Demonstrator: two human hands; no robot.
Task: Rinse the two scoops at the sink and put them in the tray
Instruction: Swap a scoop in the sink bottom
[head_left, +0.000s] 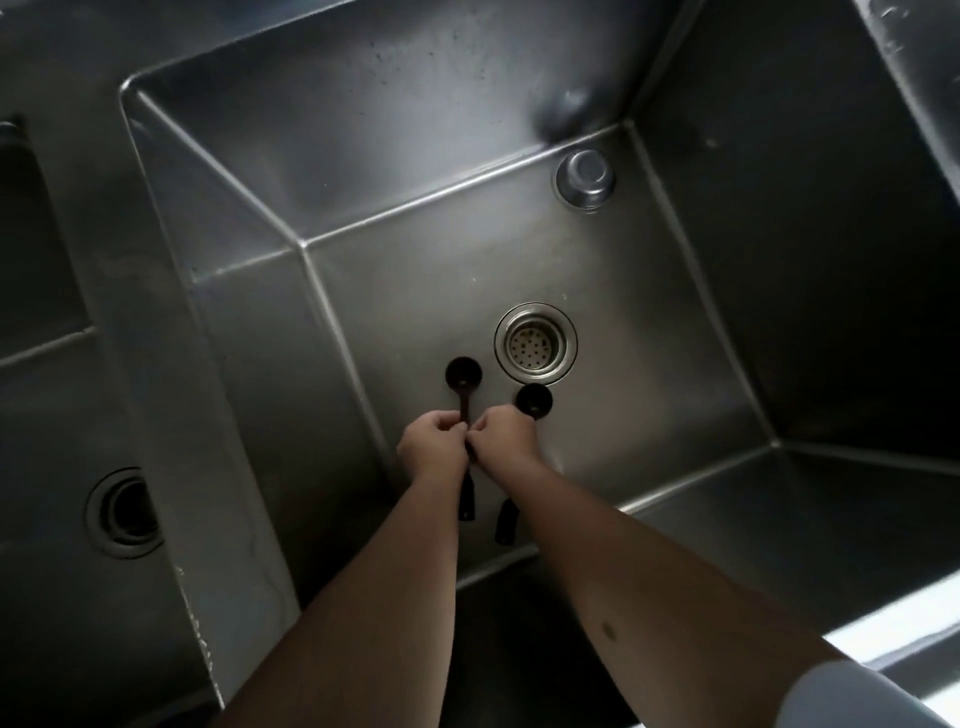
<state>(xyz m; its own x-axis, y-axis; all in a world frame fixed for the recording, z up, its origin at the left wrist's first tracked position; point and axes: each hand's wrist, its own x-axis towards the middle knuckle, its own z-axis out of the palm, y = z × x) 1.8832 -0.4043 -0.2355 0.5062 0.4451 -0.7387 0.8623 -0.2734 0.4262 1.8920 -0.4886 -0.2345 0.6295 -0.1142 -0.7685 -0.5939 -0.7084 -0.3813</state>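
Note:
Two dark long-handled scoops are held side by side over the floor of a deep steel sink (415, 156). My left hand (431, 441) is closed around the handle of the left scoop (463, 373), whose round bowl points away from me. My right hand (506, 434) grips the handle of the right scoop (534, 401), its bowl just below the drain. Both handle ends stick out below my wrists. My two hands touch each other. No tray and no running water show in view.
The round drain strainer (535, 343) lies just beyond the scoops. A small metal cup or plug (586, 177) sits in the far right corner of the basin. A second basin with its own drain (124, 512) lies to the left, behind a steel divider.

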